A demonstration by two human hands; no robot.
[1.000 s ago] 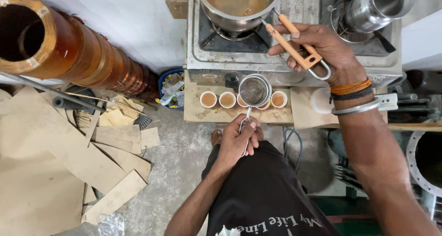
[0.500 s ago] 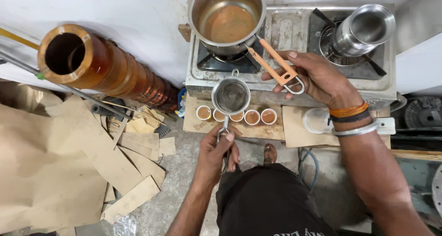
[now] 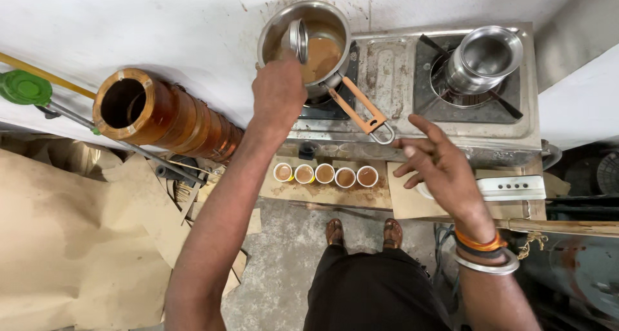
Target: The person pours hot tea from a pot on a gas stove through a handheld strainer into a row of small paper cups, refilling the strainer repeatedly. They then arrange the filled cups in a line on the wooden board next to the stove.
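strainer (image 3: 298,39) sat tilted inside saucepan (image 3: 303,31), against its left rim, over the tea | saucepan on left burner of stove (image 3: 393,66), near the wall; orange handle (image 3: 358,106) ran down-right toward front edge | left hand (image 3: 278,92) closed on strainer grip | right hand (image 3: 438,166) spread, empty, just right of handle end | five cups (image 3: 325,174) in row below stove front.

Left arm: stretched from the lower left toward the upper centre of the frame, bare.
Left hand (image 3: 278,93): knuckles up, fingers closed in a grip.
Right arm: rising from the lower right, bangles at the wrist.
Right hand (image 3: 438,164): open at centre right, fingers spread, holding nothing.
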